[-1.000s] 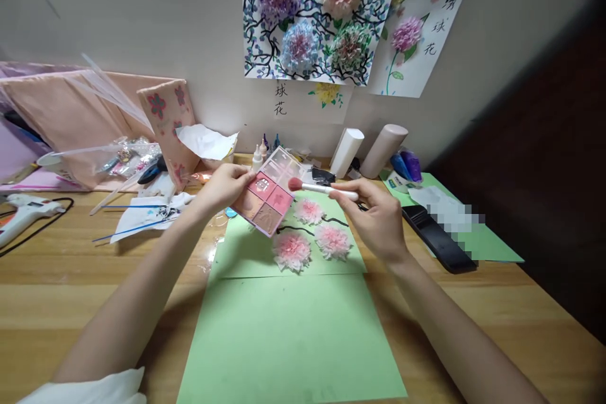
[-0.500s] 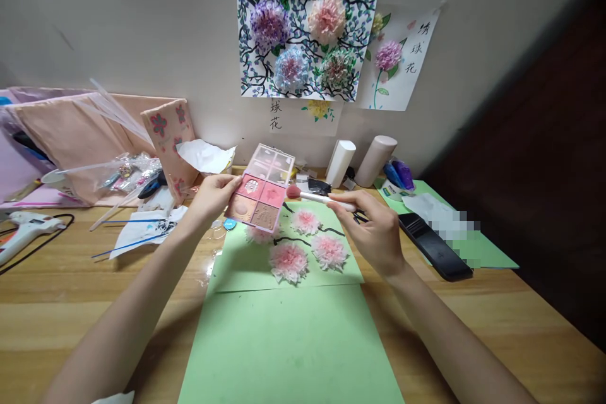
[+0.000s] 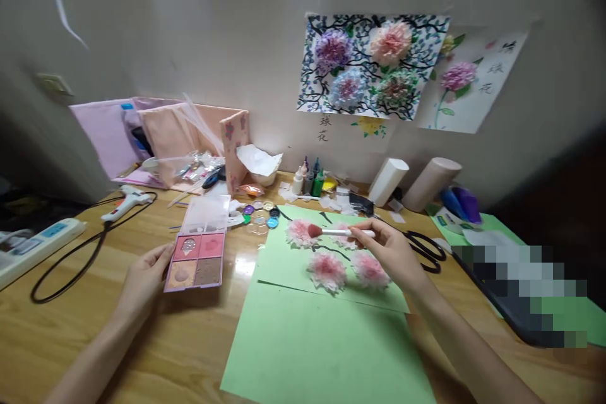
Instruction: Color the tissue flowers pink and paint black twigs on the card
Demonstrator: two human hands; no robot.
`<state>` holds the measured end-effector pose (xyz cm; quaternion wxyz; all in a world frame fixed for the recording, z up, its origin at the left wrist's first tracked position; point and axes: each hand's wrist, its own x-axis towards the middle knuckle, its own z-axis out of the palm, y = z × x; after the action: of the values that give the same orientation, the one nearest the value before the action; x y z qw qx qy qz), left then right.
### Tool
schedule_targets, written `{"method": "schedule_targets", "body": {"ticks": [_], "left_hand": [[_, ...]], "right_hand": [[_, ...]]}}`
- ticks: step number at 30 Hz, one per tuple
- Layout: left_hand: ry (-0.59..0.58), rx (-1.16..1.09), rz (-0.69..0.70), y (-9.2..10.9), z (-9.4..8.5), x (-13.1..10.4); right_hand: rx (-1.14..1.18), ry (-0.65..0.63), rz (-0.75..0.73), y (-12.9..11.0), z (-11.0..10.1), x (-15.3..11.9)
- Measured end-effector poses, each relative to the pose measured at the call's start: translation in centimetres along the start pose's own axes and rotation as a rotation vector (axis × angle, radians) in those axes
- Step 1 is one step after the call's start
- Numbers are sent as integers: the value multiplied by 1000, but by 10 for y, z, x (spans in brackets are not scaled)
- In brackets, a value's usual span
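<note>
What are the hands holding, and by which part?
Left hand: the open palette, by its left edge. Right hand: the brush, by its white handle.

Grey wall (image 3: 265,44), wooden tabletop (image 3: 189,341); dim, uneven light

Pink plastic palette with a clear lid (image 3: 196,260) is flipped open, four pans showing: two pink, one peachy, one brown. White-handled brush with a fluffy dusty-pink head (image 3: 334,233) sits pretty much level, bristles at the upper-left of four ruffled pink-and-white flowers (image 3: 327,270). Can't tell if they're touching.
</note>
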<state>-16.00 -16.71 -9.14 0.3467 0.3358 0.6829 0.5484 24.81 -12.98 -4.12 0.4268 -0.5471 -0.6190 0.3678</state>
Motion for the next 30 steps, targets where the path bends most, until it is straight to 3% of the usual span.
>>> {"method": "schedule_targets", "body": {"ticks": [4,7,10,15,20,25,30], "left_hand": [[141,-167,-19,-24,-33,1],[200,-195,-20,-34,-50,3],[222,-208,-26,-41,-63,6],[226,-216,-57,-50,-77,16],[163,-223,-96,-59,-78,29],[108,-236,-69,-61,-77,44],[66,-251,29,-54,-71,54]], "right_hand": [[-50,-89,5,-11,26,1],[-67,-203,-34,-32,60,8],[-92,-307,-158,-56,108,18],[-157,-349,-481,-80,203,22],[-92,-343,-509,-77,278,12],[-145,-250,-579,-59,319,9],[-182,-281,-558,-46,334,9]]}}
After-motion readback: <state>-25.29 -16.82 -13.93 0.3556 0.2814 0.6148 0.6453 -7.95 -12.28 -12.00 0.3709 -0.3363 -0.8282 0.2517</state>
